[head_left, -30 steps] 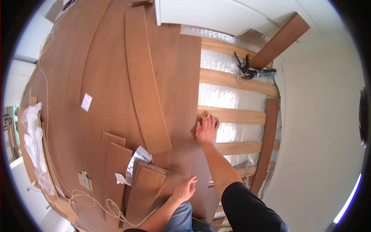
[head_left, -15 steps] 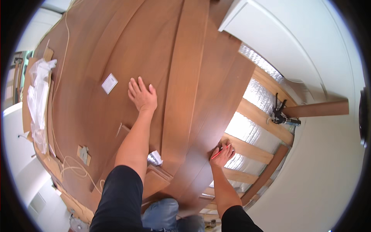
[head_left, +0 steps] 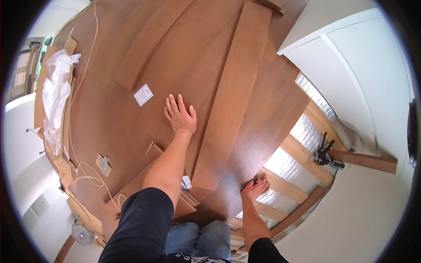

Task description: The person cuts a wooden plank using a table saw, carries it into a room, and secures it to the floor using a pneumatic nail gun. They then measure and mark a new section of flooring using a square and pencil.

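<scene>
My left hand [head_left: 180, 116] lies flat with spread fingers on the brown wood floorboards [head_left: 175, 65], near a small white printed card [head_left: 143, 95]. To its right, a long loose plank [head_left: 234, 96] rests on top of the floor. My right hand [head_left: 259, 191] is closed around a red pencil [head_left: 250, 187] at the right edge of the laid boards. Beside that hand, bare timber battens [head_left: 287, 187] cross over silver foil [head_left: 280, 161]. The pencil's tip is too small to make out.
A black caulking gun [head_left: 323, 157] sits on the battens by a brown timber piece [head_left: 364, 160]. White panelling [head_left: 342, 52] borders the right. Short board offcuts [head_left: 186, 205] lie by my knees. A pale cord [head_left: 83, 79], cardboard and white plastic wrap [head_left: 56, 87] line the left.
The whole view has shifted and turned slightly, so the floor and planks appear further right. Both hands keep about the same places on the floor, the pencil still in my right.
</scene>
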{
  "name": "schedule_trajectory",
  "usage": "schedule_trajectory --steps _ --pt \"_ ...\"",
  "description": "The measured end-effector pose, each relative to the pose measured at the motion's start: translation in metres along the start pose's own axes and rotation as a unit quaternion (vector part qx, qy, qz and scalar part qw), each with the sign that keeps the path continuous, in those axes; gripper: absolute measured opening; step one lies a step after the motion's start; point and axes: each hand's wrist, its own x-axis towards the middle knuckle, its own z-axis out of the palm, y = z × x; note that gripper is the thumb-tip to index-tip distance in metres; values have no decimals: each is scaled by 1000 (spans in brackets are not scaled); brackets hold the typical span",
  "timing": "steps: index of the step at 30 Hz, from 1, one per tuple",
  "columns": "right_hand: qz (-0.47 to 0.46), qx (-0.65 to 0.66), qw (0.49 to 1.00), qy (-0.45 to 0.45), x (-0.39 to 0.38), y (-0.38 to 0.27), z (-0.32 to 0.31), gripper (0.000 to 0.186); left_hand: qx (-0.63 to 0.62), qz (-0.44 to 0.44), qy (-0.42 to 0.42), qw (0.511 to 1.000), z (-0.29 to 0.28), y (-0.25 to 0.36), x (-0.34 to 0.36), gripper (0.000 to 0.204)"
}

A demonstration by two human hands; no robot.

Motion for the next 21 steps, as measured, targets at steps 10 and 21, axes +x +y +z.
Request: schedule_trajectory --steps 10,21 --pt "-17 -4 1000 -4 2 0 4 38 6 2 -14 1000 3 0 1 68" --pt "-57 -10 996 74 4 0 17 39 22 -16 -36 999 14 -12 1 69"
